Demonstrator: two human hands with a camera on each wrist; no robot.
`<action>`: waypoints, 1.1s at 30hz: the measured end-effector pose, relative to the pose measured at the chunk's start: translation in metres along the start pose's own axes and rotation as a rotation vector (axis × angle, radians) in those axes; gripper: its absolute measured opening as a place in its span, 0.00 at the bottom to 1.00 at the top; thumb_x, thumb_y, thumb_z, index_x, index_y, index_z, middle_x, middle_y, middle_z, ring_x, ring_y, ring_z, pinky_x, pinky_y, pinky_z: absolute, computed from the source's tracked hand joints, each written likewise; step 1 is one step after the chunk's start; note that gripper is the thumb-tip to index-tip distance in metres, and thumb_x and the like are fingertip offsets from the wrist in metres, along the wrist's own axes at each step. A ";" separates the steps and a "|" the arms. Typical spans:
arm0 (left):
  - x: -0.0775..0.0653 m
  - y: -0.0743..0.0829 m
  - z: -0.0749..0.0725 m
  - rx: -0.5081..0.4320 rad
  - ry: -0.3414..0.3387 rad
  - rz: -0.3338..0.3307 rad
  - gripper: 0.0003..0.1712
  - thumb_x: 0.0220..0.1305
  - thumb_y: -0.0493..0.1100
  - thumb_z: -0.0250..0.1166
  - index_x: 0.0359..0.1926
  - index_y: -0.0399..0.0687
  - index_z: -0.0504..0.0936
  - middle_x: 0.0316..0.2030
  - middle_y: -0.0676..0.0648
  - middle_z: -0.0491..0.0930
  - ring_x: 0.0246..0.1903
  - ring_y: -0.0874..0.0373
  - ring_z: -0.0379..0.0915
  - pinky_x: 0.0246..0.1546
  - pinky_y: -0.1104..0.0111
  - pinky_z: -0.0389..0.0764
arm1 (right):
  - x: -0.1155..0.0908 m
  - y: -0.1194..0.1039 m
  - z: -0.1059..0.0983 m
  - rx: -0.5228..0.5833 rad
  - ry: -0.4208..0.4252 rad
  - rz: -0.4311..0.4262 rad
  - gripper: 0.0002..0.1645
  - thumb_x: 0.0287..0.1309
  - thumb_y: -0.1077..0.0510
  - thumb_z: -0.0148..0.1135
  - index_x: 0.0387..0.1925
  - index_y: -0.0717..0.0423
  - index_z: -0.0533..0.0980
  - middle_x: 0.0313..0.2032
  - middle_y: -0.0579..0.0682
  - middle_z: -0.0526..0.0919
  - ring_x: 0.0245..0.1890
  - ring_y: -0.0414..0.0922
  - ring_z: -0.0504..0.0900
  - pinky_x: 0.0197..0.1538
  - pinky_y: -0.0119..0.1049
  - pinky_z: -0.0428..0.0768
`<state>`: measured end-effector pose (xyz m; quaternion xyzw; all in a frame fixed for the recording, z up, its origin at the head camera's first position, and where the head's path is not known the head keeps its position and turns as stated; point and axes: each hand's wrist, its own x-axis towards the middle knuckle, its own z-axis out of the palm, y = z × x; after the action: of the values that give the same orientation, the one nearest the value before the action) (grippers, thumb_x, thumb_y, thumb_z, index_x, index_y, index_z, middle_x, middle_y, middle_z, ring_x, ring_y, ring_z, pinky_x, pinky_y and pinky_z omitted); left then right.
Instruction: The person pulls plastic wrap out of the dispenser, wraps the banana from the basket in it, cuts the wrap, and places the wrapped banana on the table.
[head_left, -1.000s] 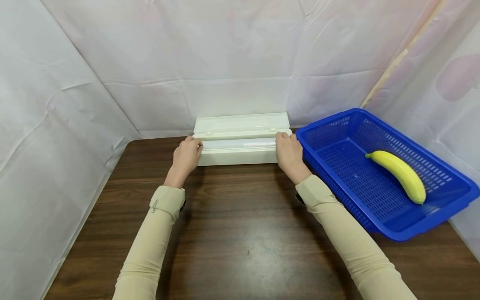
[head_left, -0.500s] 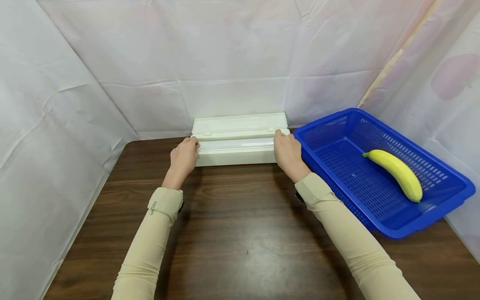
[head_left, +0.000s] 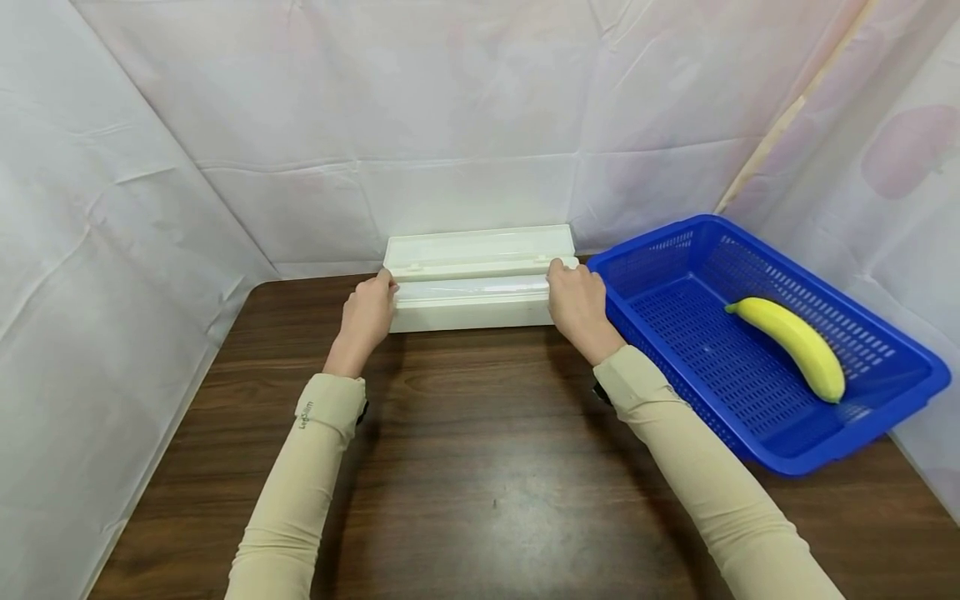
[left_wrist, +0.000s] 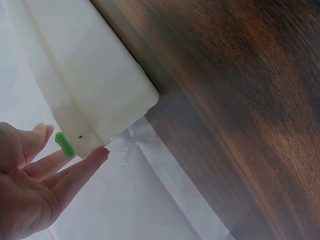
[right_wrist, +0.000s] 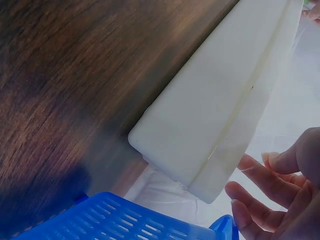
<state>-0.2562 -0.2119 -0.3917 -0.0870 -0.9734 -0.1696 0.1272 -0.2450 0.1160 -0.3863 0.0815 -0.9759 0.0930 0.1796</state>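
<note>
A long white cling film dispenser [head_left: 472,314] lies at the back of the table with its hinged lid [head_left: 480,247] raised. Shiny clear cling film [head_left: 472,287] shows across its opening. My left hand [head_left: 369,310] is at the left end, thumb and fingers curled at the film's edge; some fingertips touch the box, beside a green slider [left_wrist: 64,144]. At the other end my right hand [head_left: 576,300] pinches with thumb and index finger, its other fingertips close to the box corner. Film between the fingers is barely visible in the wrist views.
A blue perforated basket [head_left: 701,367] stands close to the right hand and forearm, holding a yellow banana [head_left: 795,343]. Pale curtain sheets [head_left: 450,108] hang behind and at both sides. Brown wood-grain table [head_left: 465,467] extends in front of the dispenser.
The left hand has shifted slightly left along the dispenser's end since one second ago. The right hand stays at its corner; the head view has moved a little. Dispenser and basket have not moved.
</note>
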 end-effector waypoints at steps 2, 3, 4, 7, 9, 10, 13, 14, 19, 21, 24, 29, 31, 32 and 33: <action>0.000 0.000 -0.001 -0.004 -0.004 0.000 0.09 0.83 0.39 0.55 0.47 0.34 0.76 0.38 0.31 0.84 0.32 0.34 0.83 0.30 0.44 0.82 | -0.001 0.000 -0.001 0.015 0.000 -0.002 0.17 0.79 0.58 0.56 0.32 0.66 0.74 0.28 0.68 0.84 0.34 0.65 0.86 0.39 0.57 0.84; 0.000 0.000 -0.001 -0.006 -0.006 -0.001 0.10 0.83 0.39 0.55 0.47 0.34 0.76 0.37 0.31 0.84 0.31 0.34 0.83 0.29 0.44 0.82 | -0.001 0.000 -0.002 0.021 -0.007 -0.002 0.18 0.78 0.56 0.58 0.33 0.66 0.75 0.29 0.68 0.84 0.35 0.65 0.86 0.39 0.57 0.84; 0.000 0.000 -0.002 -0.011 -0.010 -0.001 0.10 0.83 0.39 0.55 0.47 0.34 0.76 0.37 0.31 0.84 0.30 0.35 0.82 0.29 0.45 0.81 | -0.001 0.000 -0.003 0.023 -0.016 -0.003 0.18 0.77 0.55 0.61 0.33 0.66 0.75 0.29 0.68 0.84 0.35 0.65 0.86 0.39 0.58 0.84; -0.001 0.000 -0.004 -0.022 -0.019 -0.001 0.10 0.83 0.38 0.55 0.48 0.33 0.77 0.36 0.31 0.84 0.29 0.37 0.82 0.28 0.47 0.81 | -0.002 -0.001 -0.005 0.022 -0.055 -0.005 0.19 0.70 0.52 0.71 0.34 0.65 0.77 0.32 0.67 0.85 0.38 0.65 0.86 0.40 0.57 0.85; -0.001 0.000 -0.004 -0.031 -0.027 -0.002 0.10 0.83 0.38 0.55 0.49 0.32 0.77 0.36 0.32 0.83 0.28 0.38 0.81 0.27 0.49 0.80 | -0.002 0.000 -0.006 0.012 -0.087 -0.011 0.19 0.65 0.52 0.75 0.35 0.65 0.79 0.34 0.66 0.87 0.40 0.64 0.85 0.42 0.56 0.85; -0.002 0.000 -0.005 -0.035 -0.033 -0.004 0.11 0.83 0.38 0.55 0.49 0.32 0.77 0.36 0.32 0.83 0.28 0.39 0.81 0.27 0.49 0.80 | -0.002 0.000 -0.007 0.006 -0.100 -0.014 0.18 0.63 0.54 0.76 0.35 0.65 0.80 0.35 0.66 0.87 0.41 0.63 0.85 0.42 0.55 0.85; -0.002 0.000 -0.005 -0.038 -0.048 -0.015 0.11 0.84 0.39 0.54 0.50 0.33 0.77 0.36 0.32 0.83 0.29 0.39 0.81 0.28 0.49 0.80 | -0.002 0.003 -0.007 0.019 -0.134 -0.015 0.09 0.62 0.61 0.75 0.34 0.63 0.84 0.37 0.63 0.90 0.43 0.62 0.85 0.42 0.54 0.86; -0.002 0.000 -0.005 -0.038 -0.052 -0.018 0.11 0.84 0.39 0.54 0.50 0.33 0.76 0.36 0.32 0.83 0.29 0.39 0.81 0.29 0.49 0.80 | -0.002 0.004 -0.007 0.031 -0.142 -0.012 0.05 0.62 0.63 0.75 0.33 0.62 0.85 0.38 0.62 0.90 0.44 0.62 0.86 0.41 0.54 0.86; -0.002 0.000 -0.005 -0.019 -0.054 -0.028 0.11 0.84 0.40 0.54 0.50 0.34 0.77 0.37 0.33 0.83 0.29 0.39 0.81 0.29 0.48 0.81 | -0.003 0.006 -0.008 0.092 -0.163 0.014 0.08 0.64 0.68 0.69 0.33 0.56 0.90 0.40 0.58 0.92 0.46 0.59 0.87 0.41 0.52 0.88; -0.003 -0.001 -0.005 -0.012 -0.049 -0.028 0.11 0.83 0.40 0.55 0.49 0.35 0.77 0.37 0.34 0.83 0.30 0.38 0.81 0.30 0.47 0.81 | -0.003 0.006 -0.008 0.095 -0.161 0.017 0.08 0.65 0.68 0.69 0.37 0.57 0.90 0.41 0.58 0.92 0.46 0.58 0.87 0.42 0.52 0.88; -0.003 -0.001 -0.005 -0.009 -0.038 -0.029 0.10 0.83 0.40 0.55 0.49 0.35 0.77 0.38 0.34 0.84 0.31 0.37 0.82 0.30 0.45 0.81 | -0.003 0.006 -0.006 0.100 -0.153 0.018 0.06 0.68 0.67 0.67 0.41 0.59 0.88 0.42 0.60 0.91 0.45 0.59 0.87 0.42 0.53 0.88; -0.004 -0.001 -0.006 -0.010 -0.030 -0.029 0.10 0.83 0.41 0.55 0.49 0.37 0.77 0.38 0.34 0.84 0.32 0.37 0.82 0.30 0.44 0.81 | -0.004 0.006 -0.006 0.113 -0.121 0.018 0.03 0.70 0.66 0.65 0.42 0.61 0.83 0.42 0.61 0.90 0.43 0.61 0.86 0.39 0.55 0.87; -0.004 -0.001 -0.006 -0.009 -0.027 -0.025 0.10 0.84 0.41 0.55 0.49 0.38 0.77 0.38 0.34 0.84 0.31 0.37 0.82 0.30 0.45 0.80 | -0.004 0.007 -0.007 0.111 -0.104 0.023 0.03 0.71 0.64 0.64 0.42 0.60 0.82 0.41 0.61 0.89 0.43 0.62 0.87 0.39 0.56 0.87; -0.003 0.000 -0.007 -0.011 -0.024 -0.024 0.10 0.83 0.42 0.55 0.49 0.38 0.77 0.38 0.35 0.84 0.31 0.38 0.81 0.30 0.45 0.80 | -0.003 0.007 -0.007 0.110 -0.096 0.026 0.03 0.72 0.63 0.64 0.42 0.60 0.82 0.41 0.61 0.89 0.42 0.62 0.87 0.39 0.56 0.87; -0.003 0.000 -0.007 -0.012 -0.019 -0.024 0.10 0.83 0.42 0.55 0.48 0.39 0.77 0.38 0.35 0.84 0.31 0.38 0.81 0.29 0.46 0.80 | -0.003 0.007 -0.008 0.111 -0.091 0.028 0.04 0.72 0.62 0.64 0.42 0.60 0.82 0.41 0.61 0.89 0.42 0.62 0.87 0.39 0.56 0.87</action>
<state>-0.2515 -0.2146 -0.3863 -0.0777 -0.9745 -0.1762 0.1154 -0.2408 0.1249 -0.3814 0.0820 -0.9775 0.1456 0.1290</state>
